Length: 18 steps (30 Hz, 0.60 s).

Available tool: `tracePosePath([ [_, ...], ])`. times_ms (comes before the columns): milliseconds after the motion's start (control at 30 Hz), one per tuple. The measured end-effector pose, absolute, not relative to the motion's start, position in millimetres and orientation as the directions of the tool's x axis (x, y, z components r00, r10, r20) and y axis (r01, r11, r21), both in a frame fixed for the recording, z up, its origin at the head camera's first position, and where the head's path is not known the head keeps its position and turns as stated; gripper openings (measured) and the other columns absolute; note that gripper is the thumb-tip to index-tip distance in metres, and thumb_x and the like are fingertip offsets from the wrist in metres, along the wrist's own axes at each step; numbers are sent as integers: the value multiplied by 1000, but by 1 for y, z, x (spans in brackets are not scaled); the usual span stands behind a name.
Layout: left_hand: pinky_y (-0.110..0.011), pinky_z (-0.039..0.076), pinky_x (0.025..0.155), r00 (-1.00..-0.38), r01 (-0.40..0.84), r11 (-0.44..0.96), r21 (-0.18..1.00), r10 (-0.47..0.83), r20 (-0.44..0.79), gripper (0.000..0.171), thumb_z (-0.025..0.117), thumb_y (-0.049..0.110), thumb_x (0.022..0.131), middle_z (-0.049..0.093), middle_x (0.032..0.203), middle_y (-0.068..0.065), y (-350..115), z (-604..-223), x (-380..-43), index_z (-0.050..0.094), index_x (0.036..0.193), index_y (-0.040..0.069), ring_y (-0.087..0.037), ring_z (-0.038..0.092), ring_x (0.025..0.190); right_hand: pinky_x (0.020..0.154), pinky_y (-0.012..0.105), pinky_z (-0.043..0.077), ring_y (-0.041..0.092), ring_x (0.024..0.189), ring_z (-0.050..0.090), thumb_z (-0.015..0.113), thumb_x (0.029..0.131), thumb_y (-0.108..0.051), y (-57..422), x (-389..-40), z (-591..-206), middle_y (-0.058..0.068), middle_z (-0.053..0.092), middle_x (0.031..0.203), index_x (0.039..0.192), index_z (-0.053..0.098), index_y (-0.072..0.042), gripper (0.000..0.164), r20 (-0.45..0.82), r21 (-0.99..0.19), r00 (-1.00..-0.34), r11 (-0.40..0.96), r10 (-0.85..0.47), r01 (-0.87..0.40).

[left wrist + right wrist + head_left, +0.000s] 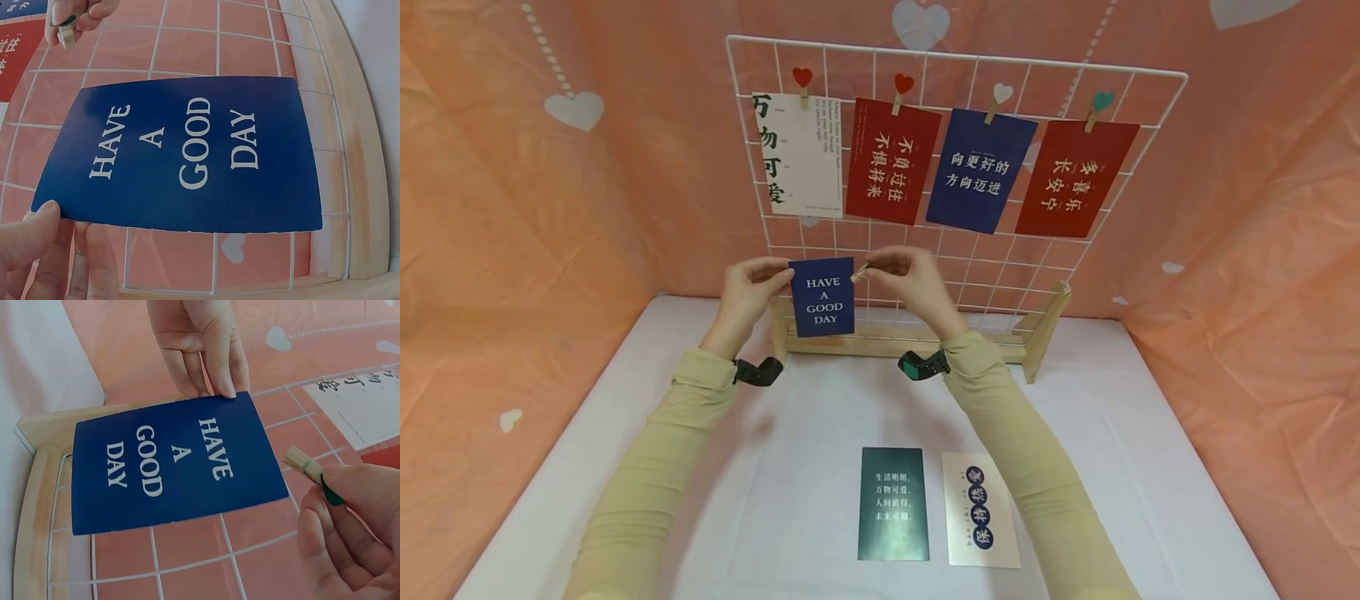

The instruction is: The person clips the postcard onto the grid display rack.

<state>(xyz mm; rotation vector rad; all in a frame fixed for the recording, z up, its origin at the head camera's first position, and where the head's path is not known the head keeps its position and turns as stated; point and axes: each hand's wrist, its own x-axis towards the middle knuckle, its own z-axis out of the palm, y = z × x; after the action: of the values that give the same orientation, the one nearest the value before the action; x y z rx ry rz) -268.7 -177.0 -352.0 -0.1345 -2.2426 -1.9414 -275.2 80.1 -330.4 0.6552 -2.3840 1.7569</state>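
Observation:
A blue card [823,308] lettered "HAVE A GOOD DAY" is held upright before the lower part of the white wire grid [820,232]. My left hand [748,300] pinches it at its upper left corner, thumb on the printed face. Between thumb and fingers of my right hand [913,283] is a small wooden clothespin [305,465] with a green ornament [332,491]. Its wooden tip points toward the card, a short gap from the card's edge in the right wrist view.
Heart-topped clothespins hold a white card [808,158], a red card [891,162], another blue card [977,208] and another red card [1052,217] along the grid's top. Wooden feet [1037,337] support the grid. Nearer on the table lie a green card [893,537] and a cream card [958,492].

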Motion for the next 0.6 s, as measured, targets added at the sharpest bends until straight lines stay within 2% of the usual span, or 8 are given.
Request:
tracePosePath([
  [167,-19,51,57,-978,187,171,967,-65,200,25,67,11,91,67,89,-4,-175,-352,-273,68,113,-1,-11,65,72,81,29,54,19,88,65,71,88,-11,73,-278,-328,6,70,99,107,70,-3,21,371,-867,-889,244,-268,-435],
  [233,-18,51,59,-976,193,185,964,-66,208,25,67,11,91,67,92,-6,-175,-352,-274,68,113,-2,-11,65,74,81,28,54,17,86,66,72,87,-11,69,-280,-327,6,70,98,106,71,-3,20,392,-857,-883,246,-258,-453],
  [467,-24,55,79,-973,214,187,959,-46,226,28,66,8,91,65,99,-9,-175,-348,-277,65,115,-6,-10,62,84,79,24,54,16,85,66,70,87,-8,56,-283,-324,9,70,97,106,70,0,20,452,-815,-866,296,-213,-498],
  [533,-23,55,78,-973,212,187,959,-47,224,28,66,7,91,65,98,-7,-176,-348,-278,65,115,-6,-11,62,84,78,23,54,16,84,66,71,87,-7,53,-284,-322,10,70,97,105,70,2,20,476,-801,-856,302,-203,-517],
  [600,-21,54,71,-974,204,199,959,-53,219,27,66,8,91,65,97,-6,-177,-347,-278,65,115,-5,-13,63,84,78,23,54,16,84,66,70,87,-6,51,-285,-321,10,70,96,104,70,3,19,500,-786,-843,307,-198,-537],
])
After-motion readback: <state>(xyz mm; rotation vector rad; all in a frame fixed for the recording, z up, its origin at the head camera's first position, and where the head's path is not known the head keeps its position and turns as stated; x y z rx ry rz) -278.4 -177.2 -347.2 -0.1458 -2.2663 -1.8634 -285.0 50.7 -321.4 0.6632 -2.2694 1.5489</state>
